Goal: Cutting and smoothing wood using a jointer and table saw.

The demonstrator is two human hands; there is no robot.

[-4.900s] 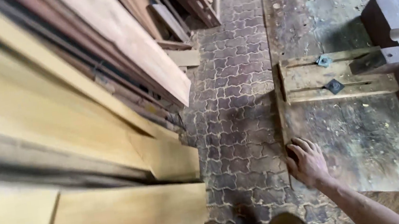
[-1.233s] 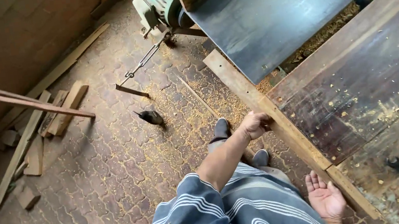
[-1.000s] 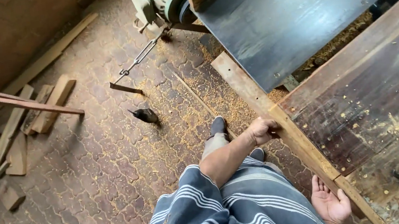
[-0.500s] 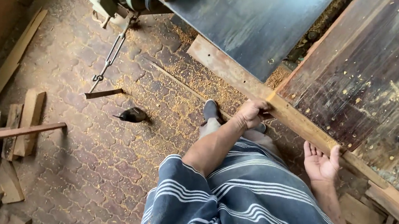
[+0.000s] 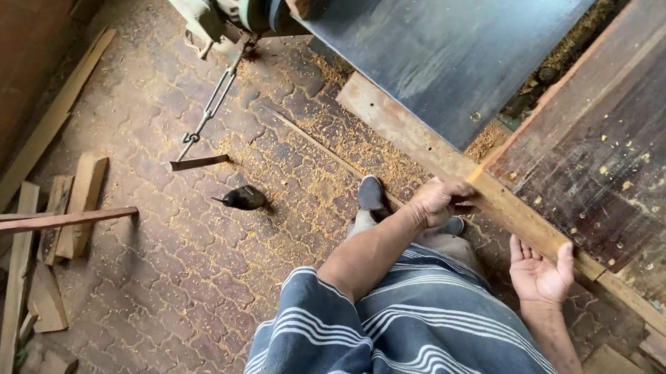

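The left hand (image 5: 438,201) still grips the plank (image 5: 470,186) — the right hand (image 5: 540,275), open-palmed as before, now cups its edge.

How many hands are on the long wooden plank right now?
2. The left hand grips the plank partway along its edge beside the dark machine table; the right hand presses open-palmed against it nearer the person, by the workbench.

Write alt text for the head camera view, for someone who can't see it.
Both hands hold a long wooden plank at a workbench edge: left hand grips it, right hand cups it palm-up. Sawdust and wood scraps lie on the brick floor.
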